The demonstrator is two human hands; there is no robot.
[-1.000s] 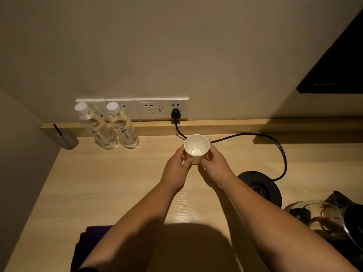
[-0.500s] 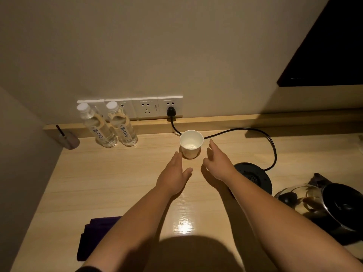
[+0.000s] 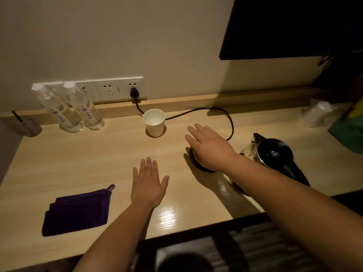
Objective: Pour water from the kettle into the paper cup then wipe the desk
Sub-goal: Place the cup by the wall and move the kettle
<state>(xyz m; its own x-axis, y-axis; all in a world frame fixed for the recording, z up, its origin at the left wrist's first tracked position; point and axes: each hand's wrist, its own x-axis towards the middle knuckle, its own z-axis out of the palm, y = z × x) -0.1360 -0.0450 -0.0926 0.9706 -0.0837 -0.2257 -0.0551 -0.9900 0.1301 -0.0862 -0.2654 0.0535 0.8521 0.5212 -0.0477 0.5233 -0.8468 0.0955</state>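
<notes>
A white paper cup stands upright on the wooden desk, near the back wall. The glass kettle with a black lid and handle sits on the desk at the right, off its round black base. My right hand hovers flat and open over that base, just left of the kettle. My left hand is spread open above the desk's middle, holding nothing. A folded purple cloth lies at the front left.
Two clear water bottles stand at the back left under a row of wall sockets. A black cord runs from the plug behind the cup to the base. Wrapped cups and a green item sit far right.
Both hands let go of the cup, which now stands on the desk. My left hand drew back toward me. My right hand moved right, over the kettle base.
</notes>
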